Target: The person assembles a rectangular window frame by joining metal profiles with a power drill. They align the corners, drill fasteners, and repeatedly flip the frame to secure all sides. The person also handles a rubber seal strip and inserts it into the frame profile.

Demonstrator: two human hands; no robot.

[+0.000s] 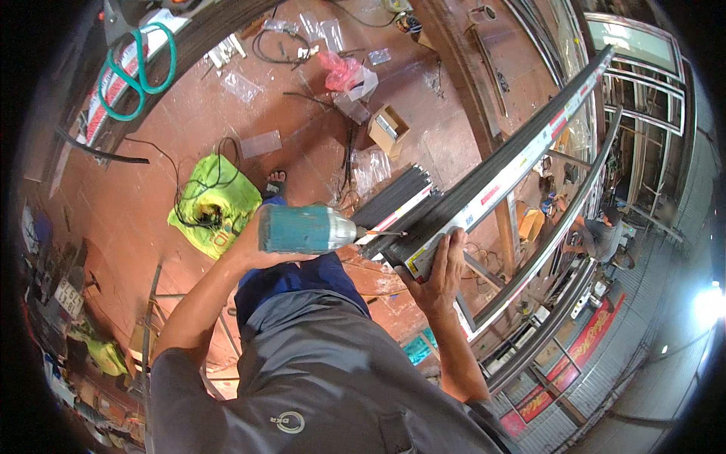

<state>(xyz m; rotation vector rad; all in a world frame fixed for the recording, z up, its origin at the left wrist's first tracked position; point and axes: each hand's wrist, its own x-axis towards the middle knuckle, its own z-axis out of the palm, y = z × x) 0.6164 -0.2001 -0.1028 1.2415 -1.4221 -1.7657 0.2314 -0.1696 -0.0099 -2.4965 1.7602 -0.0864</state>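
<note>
My left hand (255,247) is wrapped around a teal power drill (299,229), held level with its nose to the right. The thin drill bit (384,233) reaches the near end of a long dark metal profile (491,170) whose side bears a white and red film. I cannot tell whether the tip has gone into the metal. My right hand (441,274) grips that end of the profile, fingers along the filmed side and thumb underneath. A stack of shorter dark profiles (393,198) lies just beyond the bit.
On the reddish floor are a bright yellow-green bag (214,203) with a black cable, an opened cardboard box (389,131) and a pink plastic bag (340,72). A teal cord (144,72) loops at upper left. To the right, another person (603,234) crouches beside long frames.
</note>
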